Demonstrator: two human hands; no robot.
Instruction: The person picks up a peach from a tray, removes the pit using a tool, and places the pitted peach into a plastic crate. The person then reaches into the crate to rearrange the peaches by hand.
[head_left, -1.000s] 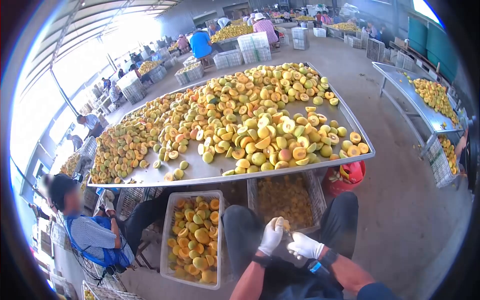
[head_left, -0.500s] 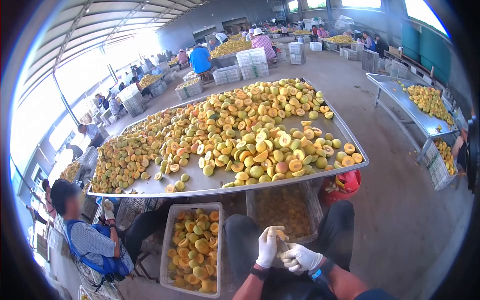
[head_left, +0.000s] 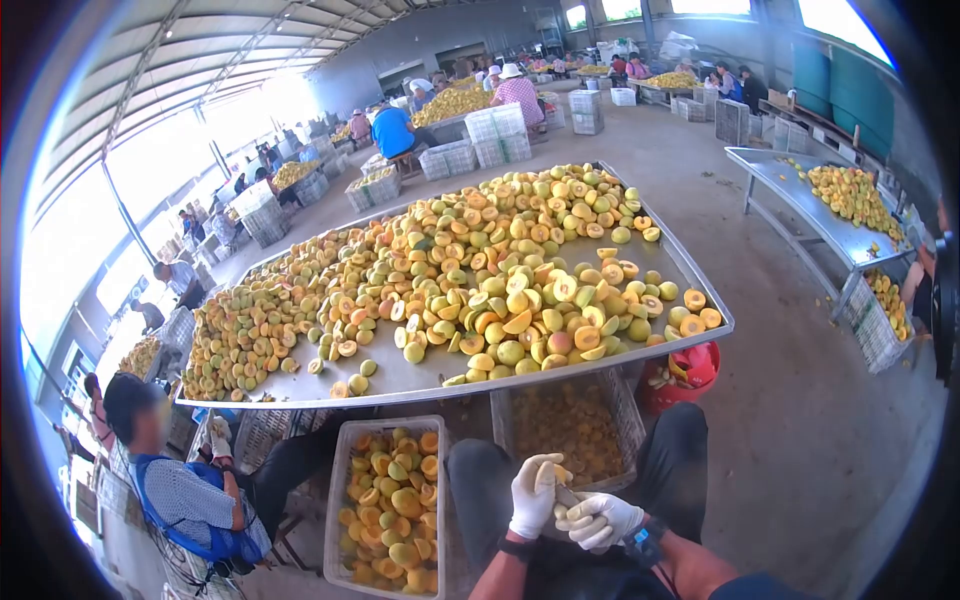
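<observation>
In a white glove, my left hand (head_left: 534, 498) is closed around a yellow peach half (head_left: 564, 474), mostly hidden by the fingers. My gloved right hand (head_left: 600, 520) grips a small metal hand tool (head_left: 566, 495), its end against the fruit; its exact shape is hard to see. Both hands are close together above my lap. Just beyond them, a crate (head_left: 632, 425) with fruit pieces inside stands partly under the metal table. On my left is a white crate (head_left: 339, 480) full of peach halves (head_left: 392, 505).
A rimmed metal table (head_left: 400, 372) heaped with halved peaches (head_left: 480, 260) spans the front. Below its right corner sits a red bucket (head_left: 700, 385). At the left, a gloved co-worker (head_left: 195, 500) sits close by. Another metal table (head_left: 800, 215) stands at the right.
The view has tilted slightly, shifting the table a little. My hands stay together over my lap with small finger movements; the peach half appears turned or lower in my left fingers.
</observation>
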